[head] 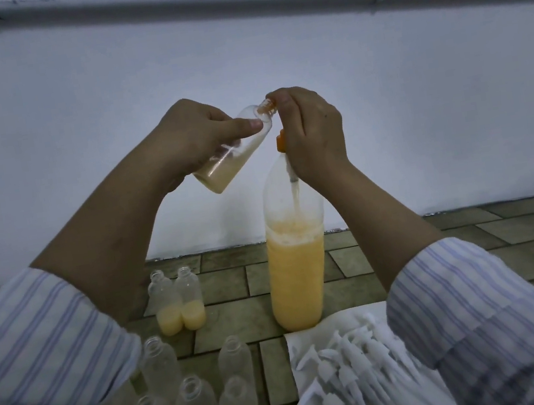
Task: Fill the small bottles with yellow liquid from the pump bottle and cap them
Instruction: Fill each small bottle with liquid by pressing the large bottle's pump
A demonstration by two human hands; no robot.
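Left hand (195, 136) fingers grip small bottle (233, 151), tilted, mouth up-right at frame centre. Mouth meets pump nozzle under right hand (312, 133), fingers curled on pump bottle (295, 250) head.

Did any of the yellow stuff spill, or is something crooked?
No spill shows on the tiled floor. The one crooked thing is the small bottle gripped in the left hand: it is tilted, mouth against the pump bottle's orange nozzle, which the right hand holds. That looks deliberate, for filling.
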